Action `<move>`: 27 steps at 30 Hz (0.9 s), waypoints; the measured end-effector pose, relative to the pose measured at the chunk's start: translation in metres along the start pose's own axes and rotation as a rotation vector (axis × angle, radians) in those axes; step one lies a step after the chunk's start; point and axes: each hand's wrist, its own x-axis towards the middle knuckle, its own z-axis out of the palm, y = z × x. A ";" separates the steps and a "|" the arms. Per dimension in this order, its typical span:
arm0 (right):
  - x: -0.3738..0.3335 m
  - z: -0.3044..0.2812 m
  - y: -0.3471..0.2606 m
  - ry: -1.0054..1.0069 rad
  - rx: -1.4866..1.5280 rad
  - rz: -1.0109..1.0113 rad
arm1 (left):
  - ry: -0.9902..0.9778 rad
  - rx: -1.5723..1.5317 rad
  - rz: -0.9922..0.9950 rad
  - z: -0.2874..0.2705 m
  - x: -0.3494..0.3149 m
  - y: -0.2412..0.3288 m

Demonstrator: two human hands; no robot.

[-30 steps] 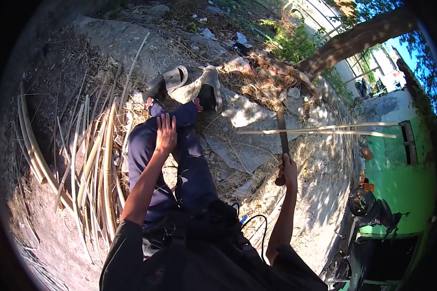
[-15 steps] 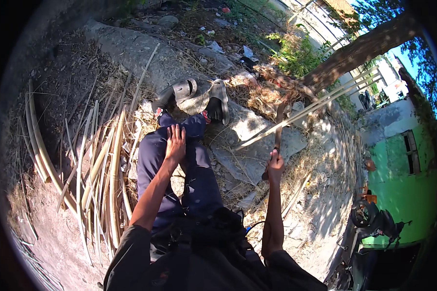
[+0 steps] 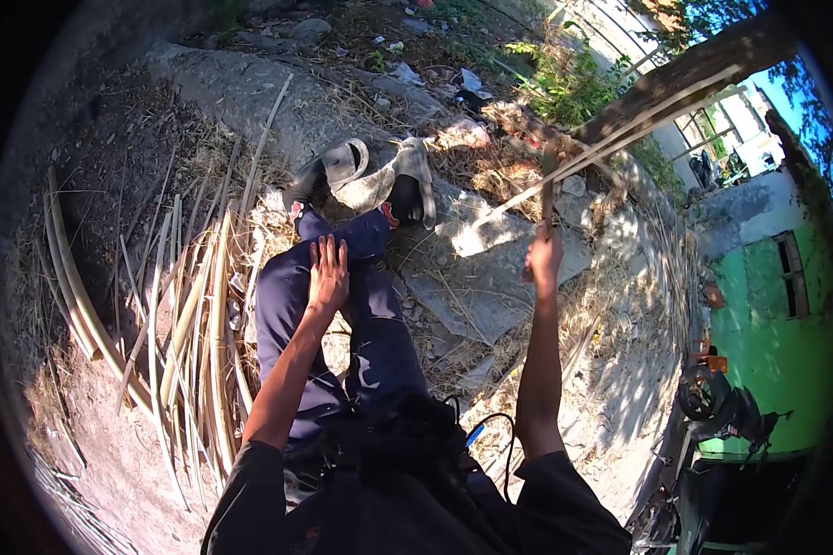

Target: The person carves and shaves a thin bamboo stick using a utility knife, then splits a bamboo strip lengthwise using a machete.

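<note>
Gripped in the right hand (image 3: 543, 259) is a blade handle (image 3: 548, 190), seemingly splitting a bamboo strip (image 3: 620, 139) toward two o'clock; the left hand (image 3: 328, 277) lies flat on the knee (image 3: 342, 250). A slip could bring the blade onto the legs.

Cane strips (image 3: 190, 342) left of legs (image 3: 342, 324); motorbike (image 3: 722, 416) far right.

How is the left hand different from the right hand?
The left hand lies flat and open on the dark blue trouser leg, while the right hand is closed around a knife handle. The left hand is low and holds nothing; the right hand is raised away from the legs, with the tool against a long pale stick. Both are bare.
</note>
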 end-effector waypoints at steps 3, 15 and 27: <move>0.001 0.068 0.081 0.199 -0.251 -0.166 | 0.040 0.024 -0.001 -0.002 0.000 0.001; -0.009 -0.030 -0.003 0.130 0.250 -0.117 | -0.027 0.085 -0.003 -0.014 0.002 0.005; 0.028 0.069 0.144 0.314 0.079 -0.125 | -0.082 0.052 -0.033 -0.023 0.007 0.008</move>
